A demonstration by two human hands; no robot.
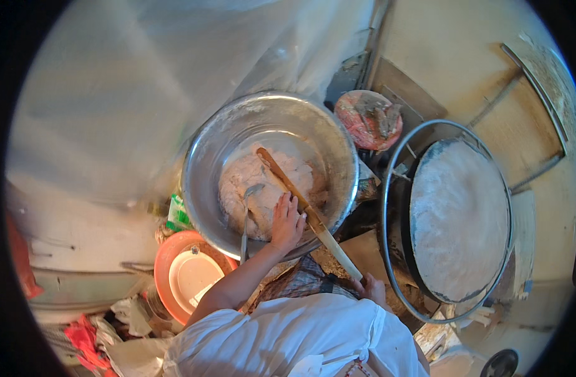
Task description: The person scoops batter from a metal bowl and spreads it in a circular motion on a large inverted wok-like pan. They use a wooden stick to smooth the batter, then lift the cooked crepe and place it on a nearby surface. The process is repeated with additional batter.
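A large metal basin (pixel 212 147) holds a mound of pale, sticky dough (pixel 244 179). A long wooden stick (pixel 286 182) slants across it, its darker far end resting over the dough and its near end outside the rim. My right hand (pixel 373 291) is closed around that near end, close to my body. My left hand (pixel 288 225) lies over the dough with fingers stretched out, their tips beside the stick's middle; whether they touch it is hard to tell. A metal ladle (pixel 245 217) leans in the basin left of this hand, its bowl on the dough.
At the right stands a round griddle (pixel 457 220) with a pale coating, circled by a metal ring (pixel 388 251). An orange-red basin (pixel 164 270) with a white dish (pixel 190 276) sits lower left. A pink container (pixel 357 122) stands behind. Plastic sheeting (pixel 124 94) hangs at the far left.
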